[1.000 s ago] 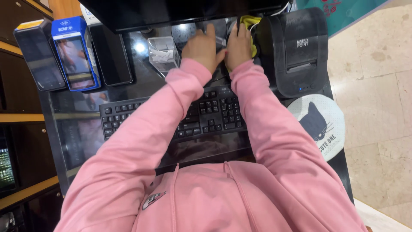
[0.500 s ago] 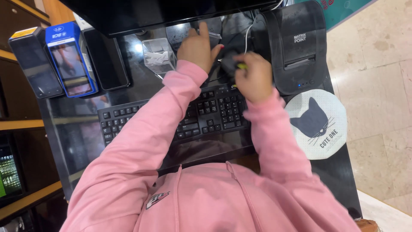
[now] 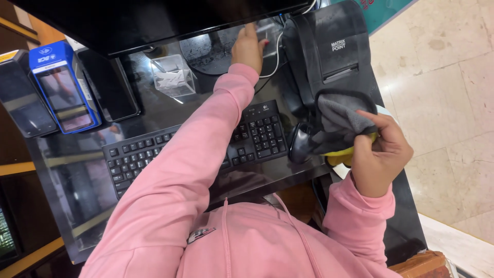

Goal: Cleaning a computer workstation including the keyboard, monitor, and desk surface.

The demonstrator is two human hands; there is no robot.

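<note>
My right hand (image 3: 380,152) is closed around a grey cloth with a yellow underside (image 3: 340,121), held over the right part of the black desk (image 3: 154,110), just in front of a black receipt printer (image 3: 332,49). A black mouse (image 3: 299,144) lies right beside the cloth. My left hand (image 3: 248,46) reaches far forward under the lower edge of the black monitor (image 3: 154,23), fingers touching the desk near the round monitor stand (image 3: 211,49). My pink left sleeve lies across the black keyboard (image 3: 257,136).
A blue card terminal (image 3: 62,87) and a dark one (image 3: 20,103) stand at the left. A clear plastic holder (image 3: 172,77) sits behind the keyboard, and a white cable (image 3: 275,54) runs beside the printer. Pale tiled floor (image 3: 442,87) is at the right.
My right hand has pulled back from the rear of the desk to the right, taking the cloth in front of the printer. My left hand has reached further forward under the monitor.
</note>
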